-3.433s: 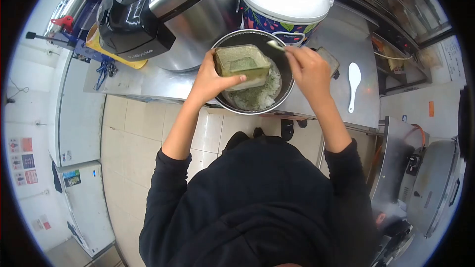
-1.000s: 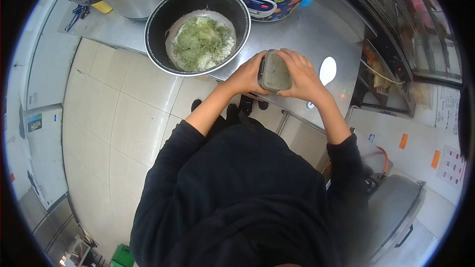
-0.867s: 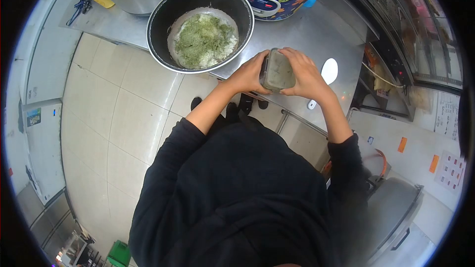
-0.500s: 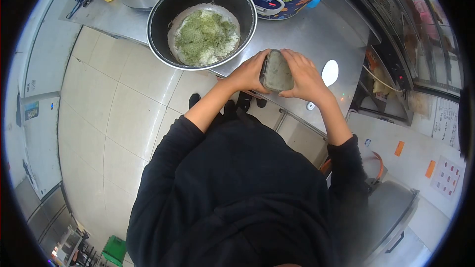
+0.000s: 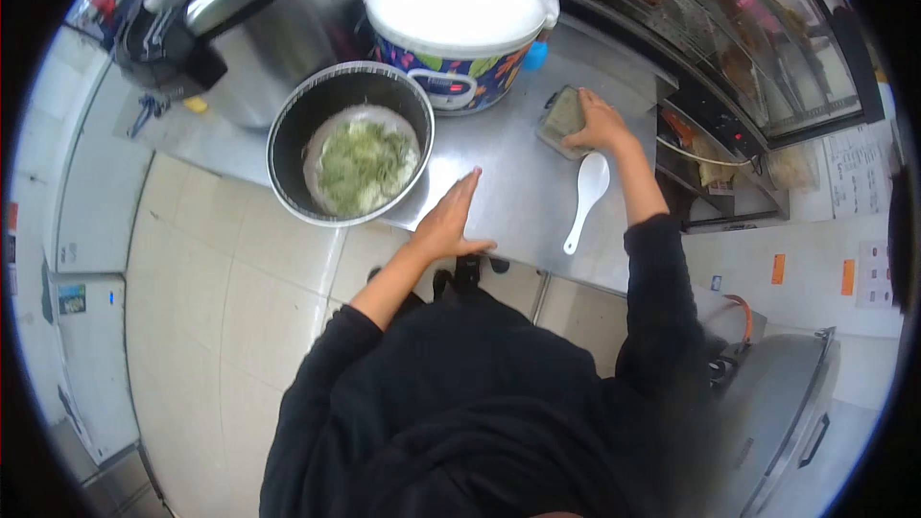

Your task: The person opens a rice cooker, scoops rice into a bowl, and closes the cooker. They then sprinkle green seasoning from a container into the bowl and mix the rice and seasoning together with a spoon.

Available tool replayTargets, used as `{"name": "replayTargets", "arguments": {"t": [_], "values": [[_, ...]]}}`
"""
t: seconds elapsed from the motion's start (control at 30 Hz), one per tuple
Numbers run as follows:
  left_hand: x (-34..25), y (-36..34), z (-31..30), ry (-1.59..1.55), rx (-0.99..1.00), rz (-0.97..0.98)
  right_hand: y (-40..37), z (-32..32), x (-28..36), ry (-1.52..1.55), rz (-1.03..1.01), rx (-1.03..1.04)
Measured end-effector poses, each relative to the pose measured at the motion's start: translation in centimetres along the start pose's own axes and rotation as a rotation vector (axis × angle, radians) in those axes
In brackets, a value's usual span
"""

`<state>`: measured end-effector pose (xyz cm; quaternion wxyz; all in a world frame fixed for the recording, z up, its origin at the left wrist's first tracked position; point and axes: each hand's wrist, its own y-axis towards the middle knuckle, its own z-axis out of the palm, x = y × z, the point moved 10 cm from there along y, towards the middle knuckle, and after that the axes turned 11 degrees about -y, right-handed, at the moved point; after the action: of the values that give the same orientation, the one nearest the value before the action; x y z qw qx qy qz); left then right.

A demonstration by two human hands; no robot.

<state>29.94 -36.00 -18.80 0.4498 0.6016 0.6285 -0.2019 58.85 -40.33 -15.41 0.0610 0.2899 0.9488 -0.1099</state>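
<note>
My right hand has its thumb and fingers around a small lidded plastic container with a greenish tint, at the back right of the steel counter. My left hand is empty, fingers stretched and thumb apart, over the counter's front edge. Left of it stands a dark-walled round pot with green powder lying over white contents. A white spoon rests on the counter just in front of the container, its handle pointing toward me.
Behind the pot are a patterned rice cooker with a white lid and a large steel appliance. A glass display case borders the counter at the right. Tiled floor lies to the left.
The container has moved from between both hands to the back right, with only my right hand on it. My left hand has let go and dropped slightly. The camera view has shifted.
</note>
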Motion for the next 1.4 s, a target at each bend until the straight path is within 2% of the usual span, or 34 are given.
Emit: {"name": "replayTargets", "arguments": {"t": [0.03,0.13,0.23,0.33,0.37,0.47,0.5,0.57,0.6,0.67,0.73,0.77,0.8,0.83,0.87,0.93,0.97,1.0,1.03,1.13,1.23,1.3,1.4], "values": [[-0.4,0.2,-0.1,0.025,0.014,-0.02,1.5,0.1,-2.3,-0.034,0.055,0.038],[-0.5,0.5,-0.2,0.043,0.019,-0.04,2.5,-3.5,-5.3,-0.186,0.049,-0.277],[-0.4,0.7,-0.3,0.032,0.041,-0.06,-1.8,-5.3,-6.5,0.208,0.193,-0.386],[-0.8,0.9,-0.5,-0.014,0.03,-0.048,-10.0,3.8,-4.3,0.113,0.451,0.179],[-0.6,1.1,-0.3,-0.023,0.037,-0.042,-12.4,7.0,-2.8,0.081,0.445,0.295],[-0.6,0.8,-0.4,-0.066,0.046,0.006,-16.5,7.7,0.1,0.168,0.624,0.213],[-0.9,0.6,-0.3,-0.056,0.033,0.082,-16.3,8.9,0.0,0.184,0.639,0.152],[-4.1,0.7,-1.0,-0.214,0.151,0.079,-16.2,10.0,-0.6,0.28,0.594,0.013],[-7.1,0.1,-4.3,-0.144,0.075,0.205,-16.2,9.9,-0.9,0.362,0.548,-0.071],[-13.3,-0.9,-10.3,0.001,-0.064,0.48,-17.5,8.7,-1.1,0.715,0.648,0.034],[-13.5,-3.6,-19.0,0.163,-0.4,0.409,-17.1,0.5,1.4,0.455,0.444,-0.178],[-11.3,-5.7,-23.1,0.216,-0.611,0.339,-16.6,-3.7,4.1,0.5,0.35,-0.167],[-7.9,-7.6,-27.0,0.175,-0.809,0.143,-15.8,-7.6,7.6,0.543,0.26,-0.157],[-4.4,-9.9,-30.1,0.128,-1.005,-0.059,-14.8,-10.9,11.6,0.441,0.088,-0.232],[-1.1,-10.5,-31.5,0.098,-1.013,-0.132,-13.7,-13.8,15.9,0.335,-0.084,-0.301],[5.5,-11.1,-31.8,-0.062,-0.97,-0.306,-11.0,-16.8,24.0,0.047,-0.266,-0.136],[8.5,-11.0,-31.1,-0.19,-0.92,-0.396,-9.9,-18.4,26.8,0.012,-0.314,-0.179],[9.2,-10.0,-30.7,-0.143,-0.835,-0.37,-9.1,-19.6,28.9,-0.024,-0.364,-0.221],[10.7,-9.7,-29.9,-0.231,-0.778,-0.415,-8.5,-20.2,30.2,-0.038,-0.379,-0.218],[11.4,-9.0,-29.5,-0.36,-0.744,-0.353,-7.6,-19.5,33.4,-0.079,-0.458,-0.191],[10.0,-8.4,-30.0,-0.308,-0.691,-0.28,-6.3,-13.1,36.4,-0.203,-0.438,0.016],[9.5,-8.1,-30.3,-0.248,-0.675,-0.237,-4.4,-9.8,38.7,-0.27,-0.411,0.019],[10.5,-8.4,-30.2,-0.232,-0.651,-0.274,-3.6,-10.8,39.4,-0.311,-0.449,0.102]]}}
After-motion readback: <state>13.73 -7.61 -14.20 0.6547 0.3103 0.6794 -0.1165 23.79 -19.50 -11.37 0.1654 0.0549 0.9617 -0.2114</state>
